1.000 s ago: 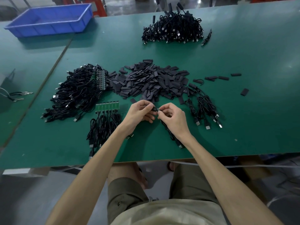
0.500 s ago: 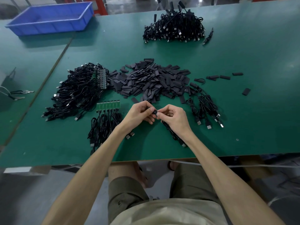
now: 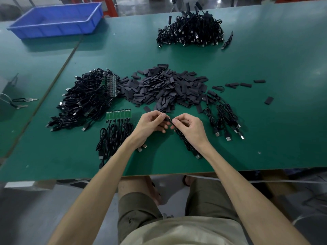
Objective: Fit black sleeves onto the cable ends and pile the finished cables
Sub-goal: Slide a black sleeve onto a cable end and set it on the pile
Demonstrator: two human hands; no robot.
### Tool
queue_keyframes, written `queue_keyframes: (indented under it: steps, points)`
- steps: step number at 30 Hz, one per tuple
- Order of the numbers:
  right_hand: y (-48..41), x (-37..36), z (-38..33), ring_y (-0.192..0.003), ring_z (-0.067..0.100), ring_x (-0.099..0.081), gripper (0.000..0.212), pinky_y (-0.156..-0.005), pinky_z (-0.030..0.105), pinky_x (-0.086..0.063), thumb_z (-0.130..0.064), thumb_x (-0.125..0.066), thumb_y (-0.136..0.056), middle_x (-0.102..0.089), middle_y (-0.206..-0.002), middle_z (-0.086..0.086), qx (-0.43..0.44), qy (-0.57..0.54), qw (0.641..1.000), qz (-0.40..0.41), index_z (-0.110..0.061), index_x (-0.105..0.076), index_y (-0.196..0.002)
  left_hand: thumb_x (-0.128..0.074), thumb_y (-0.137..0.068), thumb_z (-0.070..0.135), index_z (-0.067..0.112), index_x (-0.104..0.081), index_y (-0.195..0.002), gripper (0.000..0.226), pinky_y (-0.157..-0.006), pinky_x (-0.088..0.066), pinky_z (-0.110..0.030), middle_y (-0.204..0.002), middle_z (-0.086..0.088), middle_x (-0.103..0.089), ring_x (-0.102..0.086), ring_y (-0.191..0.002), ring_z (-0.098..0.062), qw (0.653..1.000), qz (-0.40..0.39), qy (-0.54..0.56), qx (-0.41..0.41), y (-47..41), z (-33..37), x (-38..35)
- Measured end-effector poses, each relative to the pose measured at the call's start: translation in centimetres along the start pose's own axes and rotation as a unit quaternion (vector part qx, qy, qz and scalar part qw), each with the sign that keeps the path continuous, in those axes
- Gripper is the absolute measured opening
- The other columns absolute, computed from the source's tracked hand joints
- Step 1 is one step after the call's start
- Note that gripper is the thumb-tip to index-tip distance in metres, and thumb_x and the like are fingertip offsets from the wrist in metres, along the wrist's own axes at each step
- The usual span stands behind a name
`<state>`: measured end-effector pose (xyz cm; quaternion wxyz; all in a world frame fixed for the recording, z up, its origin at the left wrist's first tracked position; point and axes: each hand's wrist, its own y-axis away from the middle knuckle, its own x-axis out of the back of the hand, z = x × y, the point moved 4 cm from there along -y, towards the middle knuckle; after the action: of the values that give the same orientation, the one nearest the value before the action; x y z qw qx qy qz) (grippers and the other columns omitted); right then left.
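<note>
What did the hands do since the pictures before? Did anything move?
Hardly anything changed. The left hand still pinches the sleeve and the right hand still pinches the cable, with their fingertips meeting in the same spot over the table. Nothing was picked up or let go. The sleeve pile and the far cable pile stayed put.

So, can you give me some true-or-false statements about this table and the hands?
1. The left hand pinches a small black piece. True.
2. The right hand holds a cable trailing beneath it. True.
3. The blue bin sits at the near right. False: far left.
4. Loose black sleeves lie heaped beyond both hands. True.
5. The green boards lie right of both hands. False: left of them.
</note>
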<state>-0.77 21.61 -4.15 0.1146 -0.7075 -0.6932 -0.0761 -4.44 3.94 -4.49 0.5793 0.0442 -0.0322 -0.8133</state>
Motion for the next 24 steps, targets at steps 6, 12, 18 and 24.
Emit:
queue_keyframes:
  steps: [6, 12, 18, 24]
  points:
    - [-0.13, 0.14, 0.30, -0.080, 0.012, -0.075, 0.009, -0.080, 0.029, -0.058, -0.023, -0.071, -0.098, -0.079, -0.081, -0.001, -0.004, -0.027, 1.000, -0.015, -0.015, -0.073, -0.094, -0.060, -0.102, 0.017, -0.004, -0.067, -0.107, 0.023, -0.076, -0.058, -0.029, -0.095, -0.021, -0.072, -0.067, -0.083, -0.025, 0.999, -0.033, 0.022, -0.005, 0.14, -0.16, 0.13]
    - [-0.19, 0.20, 0.39, -0.080, 0.014, -0.076, 0.008, -0.078, 0.024, -0.058, -0.022, -0.073, -0.097, -0.079, -0.080, -0.001, -0.001, -0.033, 0.999, -0.022, -0.014, -0.074, -0.094, -0.062, -0.101, 0.018, 0.000, -0.069, -0.107, 0.020, -0.079, -0.058, -0.031, -0.094, -0.019, -0.073, -0.068, -0.079, -0.025, 0.999, -0.043, 0.025, -0.006, 0.09, -0.33, 0.31]
    - [-0.22, 0.16, 0.33, -0.079, 0.016, -0.076, 0.009, -0.081, 0.033, -0.060, -0.021, -0.073, -0.097, -0.079, -0.079, 0.000, 0.004, -0.023, 0.999, -0.029, -0.012, -0.074, -0.094, -0.061, -0.101, 0.015, -0.004, -0.068, -0.108, 0.022, -0.078, -0.058, -0.031, -0.092, -0.020, -0.072, -0.067, -0.078, -0.027, 0.999, -0.049, 0.020, -0.005, 0.15, -0.25, 0.23]
    - [-0.10, 0.07, 0.26, -0.079, 0.017, -0.076, 0.011, -0.085, 0.040, -0.061, -0.019, -0.074, -0.096, -0.079, -0.078, 0.001, 0.003, -0.020, 0.999, -0.031, -0.009, -0.074, -0.093, -0.059, -0.102, 0.009, -0.011, -0.065, -0.111, 0.023, -0.080, -0.058, -0.031, -0.093, -0.023, -0.071, -0.067, -0.081, -0.028, 0.998, -0.057, 0.011, -0.013, 0.39, -0.12, 0.20]
